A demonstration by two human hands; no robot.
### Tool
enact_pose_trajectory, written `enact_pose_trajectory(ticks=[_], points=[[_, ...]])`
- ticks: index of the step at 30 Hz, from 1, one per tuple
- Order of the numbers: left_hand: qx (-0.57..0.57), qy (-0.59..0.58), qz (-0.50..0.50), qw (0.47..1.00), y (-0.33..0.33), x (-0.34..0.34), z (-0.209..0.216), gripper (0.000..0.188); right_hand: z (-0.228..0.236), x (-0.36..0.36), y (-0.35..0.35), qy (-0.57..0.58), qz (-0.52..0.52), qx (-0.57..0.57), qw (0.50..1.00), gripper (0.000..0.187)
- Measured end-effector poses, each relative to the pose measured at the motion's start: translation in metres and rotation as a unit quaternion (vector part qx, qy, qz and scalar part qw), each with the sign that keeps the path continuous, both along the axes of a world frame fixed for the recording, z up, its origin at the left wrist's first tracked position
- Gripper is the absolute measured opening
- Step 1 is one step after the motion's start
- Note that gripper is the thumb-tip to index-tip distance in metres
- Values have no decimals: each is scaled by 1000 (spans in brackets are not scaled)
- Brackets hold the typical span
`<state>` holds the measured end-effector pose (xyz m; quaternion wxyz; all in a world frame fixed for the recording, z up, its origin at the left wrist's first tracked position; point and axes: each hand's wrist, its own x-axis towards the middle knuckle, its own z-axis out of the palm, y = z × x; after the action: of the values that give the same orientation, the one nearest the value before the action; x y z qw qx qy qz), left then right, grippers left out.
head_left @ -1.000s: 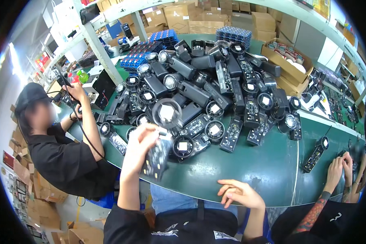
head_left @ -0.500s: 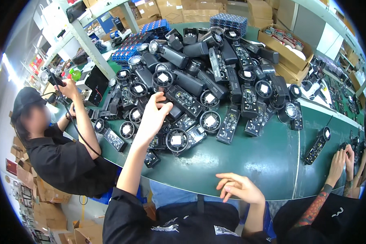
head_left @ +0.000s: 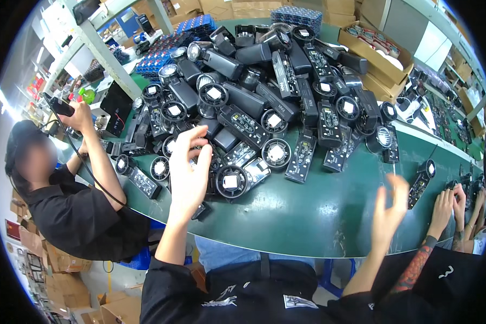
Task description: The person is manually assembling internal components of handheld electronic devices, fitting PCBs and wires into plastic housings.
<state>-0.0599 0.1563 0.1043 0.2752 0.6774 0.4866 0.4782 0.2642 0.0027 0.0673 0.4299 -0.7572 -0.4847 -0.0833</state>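
Note:
A heap of black handheld fan units (head_left: 243,124) covers the middle of the green table (head_left: 318,216). Many have a round ringed head with a white square in it, and some show an exposed circuit board. My left hand (head_left: 189,175) hovers at the near left of the heap, thumb and fingers apart, nothing in it. Over the right part of the table is my right hand (head_left: 390,210), its fingers spread and empty. Just right of its fingertips lies a single fan unit (head_left: 422,181), apart from the heap, circuit side up. I see no contact with it.
At left a co-worker in a black cap (head_left: 48,178) holds a dark device with a cable. A tattooed co-worker's hands (head_left: 449,208) work at the right edge. Behind the heap stand stacked blue cell packs (head_left: 297,22) and an open cardboard box (head_left: 375,56).
My right hand has moved right and away from my body, toward the lone fan unit. My left hand has drawn back slightly from the heap, lower and to the left. The view has shifted a little.

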Motion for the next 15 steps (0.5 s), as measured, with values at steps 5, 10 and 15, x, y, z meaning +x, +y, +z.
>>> enact_pose_trajectory(ticks=[5,10,15], points=[[124,52,-8,991,-35,2,-10,23,-27,65,19,-218,-276,-172,920,55],[146,95,-57,983,-57,0,-17,23,-48,98,15,-217,-363,-403,812,64],[182,116,-39,976,-59,-1,-19,18,-40,99,3,-231,-394,-184,870,72]])
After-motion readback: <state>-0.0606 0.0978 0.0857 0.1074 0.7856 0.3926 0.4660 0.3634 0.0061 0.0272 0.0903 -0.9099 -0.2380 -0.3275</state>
